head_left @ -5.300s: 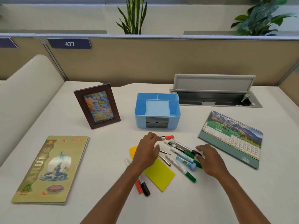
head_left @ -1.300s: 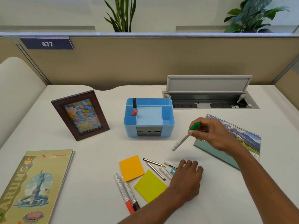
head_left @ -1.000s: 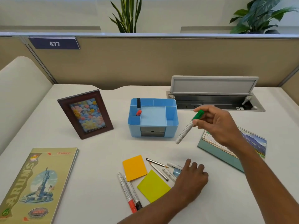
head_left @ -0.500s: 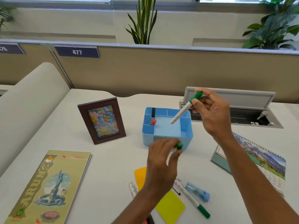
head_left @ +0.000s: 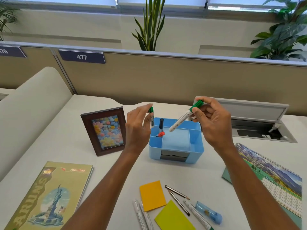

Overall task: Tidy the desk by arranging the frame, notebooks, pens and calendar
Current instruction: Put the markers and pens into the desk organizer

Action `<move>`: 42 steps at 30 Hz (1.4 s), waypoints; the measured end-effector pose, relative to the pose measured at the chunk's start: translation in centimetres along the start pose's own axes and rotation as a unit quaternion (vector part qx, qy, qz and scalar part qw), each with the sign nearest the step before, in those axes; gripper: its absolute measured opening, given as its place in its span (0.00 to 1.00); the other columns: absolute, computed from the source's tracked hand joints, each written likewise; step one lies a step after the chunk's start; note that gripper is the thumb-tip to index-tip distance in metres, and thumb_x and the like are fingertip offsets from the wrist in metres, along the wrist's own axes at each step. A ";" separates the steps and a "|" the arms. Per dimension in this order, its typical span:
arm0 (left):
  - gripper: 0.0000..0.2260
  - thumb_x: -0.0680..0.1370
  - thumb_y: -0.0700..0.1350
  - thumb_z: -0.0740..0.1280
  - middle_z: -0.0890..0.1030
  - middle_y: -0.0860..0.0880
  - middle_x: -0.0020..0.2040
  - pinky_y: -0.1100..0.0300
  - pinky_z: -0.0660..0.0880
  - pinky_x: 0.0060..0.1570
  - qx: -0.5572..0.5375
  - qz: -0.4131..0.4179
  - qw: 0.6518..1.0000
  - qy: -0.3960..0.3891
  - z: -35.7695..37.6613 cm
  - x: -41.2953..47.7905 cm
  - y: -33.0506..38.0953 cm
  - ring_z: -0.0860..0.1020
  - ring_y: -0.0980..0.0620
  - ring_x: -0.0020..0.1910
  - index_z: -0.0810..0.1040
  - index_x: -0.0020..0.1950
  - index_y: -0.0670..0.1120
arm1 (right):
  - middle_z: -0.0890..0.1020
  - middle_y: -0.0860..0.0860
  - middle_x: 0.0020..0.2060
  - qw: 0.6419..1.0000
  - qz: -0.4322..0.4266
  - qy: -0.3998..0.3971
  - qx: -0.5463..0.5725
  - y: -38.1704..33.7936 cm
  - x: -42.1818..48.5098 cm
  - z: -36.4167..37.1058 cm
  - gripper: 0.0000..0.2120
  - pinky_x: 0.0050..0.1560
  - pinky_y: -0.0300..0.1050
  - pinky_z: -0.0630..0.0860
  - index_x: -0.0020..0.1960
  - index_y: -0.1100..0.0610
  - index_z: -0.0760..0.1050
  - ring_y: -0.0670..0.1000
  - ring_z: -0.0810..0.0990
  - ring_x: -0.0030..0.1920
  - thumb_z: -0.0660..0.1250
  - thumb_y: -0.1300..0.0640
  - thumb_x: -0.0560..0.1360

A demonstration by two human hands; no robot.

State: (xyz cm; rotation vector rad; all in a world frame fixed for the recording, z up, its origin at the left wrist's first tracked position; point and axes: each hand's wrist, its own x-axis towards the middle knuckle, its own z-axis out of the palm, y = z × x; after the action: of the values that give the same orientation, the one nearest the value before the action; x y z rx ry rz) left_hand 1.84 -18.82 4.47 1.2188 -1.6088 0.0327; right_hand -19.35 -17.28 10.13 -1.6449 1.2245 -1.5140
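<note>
Markers in both hands, both over the blue organizer (head_left: pixel 176 146), which is the ref for everything below. Left hand (head_left: pixel 137 128) pinches a green-capped marker (head_left: pixel 151 118) upright, cap up, just above organizer's back-left slot. Right hand (head_left: pixel 211 123) pinches a 2nd green marker (head_left: pixel 184 117) near its cap, tilted, butt end pointing down over the wide centre tray, not touching it. Neither hand is open; fingers closed on barrels.

Already in back-left slot: a black pen (head_left: pixel 160 125) standing, plus a red-capped one (head_left: pixel 160 134) leaning low.

Handling, as I judge it: markers are light, stiff, smooth plastic, so a 2-finger pinch near the cap is enough & lets the barrel hang straight for a drop into a narrow slot. Slippery if gripped at the very tip. Nothing fragile; a short drop is fine. Right marker needs rotating to vertical before it fits a slot.

Still loose on the desk in front of organizer: two pencils (head_left: pixel 178 195), white markers (head_left: pixel 143 214), another green-tipped marker (head_left: pixel 196 214), a blue case (head_left: pixel 208 212), orange pad (head_left: pixel 152 195) & yellow pad (head_left: pixel 173 216). Frame (head_left: pixel 103 131) stands left of organizer, upright. Notebook (head_left: pixel 49 195) lies front-left, flat. Calendar (head_left: pixel 272 181) lies to the right, partly under the right forearm. Pens maybe a third done; frame, notebook, calendar not yet arranged by the look of it.
</note>
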 end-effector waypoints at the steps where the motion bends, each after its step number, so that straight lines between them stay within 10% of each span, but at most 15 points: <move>1: 0.13 0.76 0.36 0.68 0.82 0.44 0.52 0.55 0.74 0.53 0.003 0.003 1.000 -0.017 0.6 -0.3 -0.3 0.78 0.48 0.51 0.77 0.61 0.40 | 0.83 0.58 0.44 1.000 0.000 -0.004 -0.001 0.1 0.0 0.0 0.12 0.45 0.44 0.82 0.59 0.60 0.75 0.54 0.85 0.45 0.67 0.64 0.76; 13: 0.12 0.73 0.39 0.72 0.84 0.43 0.50 0.53 0.75 0.49 0.077 0.011 0.983 -0.168 3.5 -2.9 -3.2 0.81 0.42 0.47 0.80 0.56 0.40 | 0.83 0.52 0.44 0.999 0.020 -0.020 -0.021 1.6 0.0 0.5 0.12 0.44 0.39 0.82 0.59 0.58 0.75 0.50 0.85 0.47 0.66 0.63 0.76; 22: 0.24 0.74 0.59 0.66 0.82 0.45 0.54 0.52 0.73 0.52 0.076 0.006 0.977 -0.201 3.8 -3.5 -3.1 0.79 0.47 0.50 0.78 0.60 0.42 | 0.83 0.54 0.44 0.998 0.024 -0.032 -0.055 2.6 -0.3 1.0 0.12 0.47 0.42 0.82 0.60 0.56 0.74 0.50 0.85 0.46 0.66 0.63 0.77; 31: 0.13 0.77 0.44 0.69 0.81 0.47 0.52 0.60 0.78 0.46 -0.021 -0.103 0.984 -0.145 4.2 -2.8 -3.9 0.78 0.53 0.47 0.78 0.60 0.42 | 0.83 0.55 0.45 0.998 0.019 -0.010 -0.065 2.8 0.2 1.9 0.14 0.48 0.50 0.83 0.62 0.59 0.71 0.50 0.85 0.46 0.66 0.63 0.77; 42: 0.14 0.77 0.45 0.68 0.82 0.48 0.53 0.75 0.72 0.45 -0.065 -0.113 0.980 -0.153 4.1 -3.2 -4.9 0.76 0.59 0.47 0.78 0.62 0.44 | 0.83 0.52 0.45 0.980 -0.050 -0.110 -0.160 6.2 0.2 7.6 0.13 0.49 0.38 0.80 0.60 0.57 0.72 0.49 0.83 0.44 0.67 0.61 0.77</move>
State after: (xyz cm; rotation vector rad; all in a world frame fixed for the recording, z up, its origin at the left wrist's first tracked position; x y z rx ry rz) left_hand 2.15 -21.31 -2.24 1.3438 -1.6933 -0.4174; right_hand -13.42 -21.18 3.32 -2.0480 1.3295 -1.1953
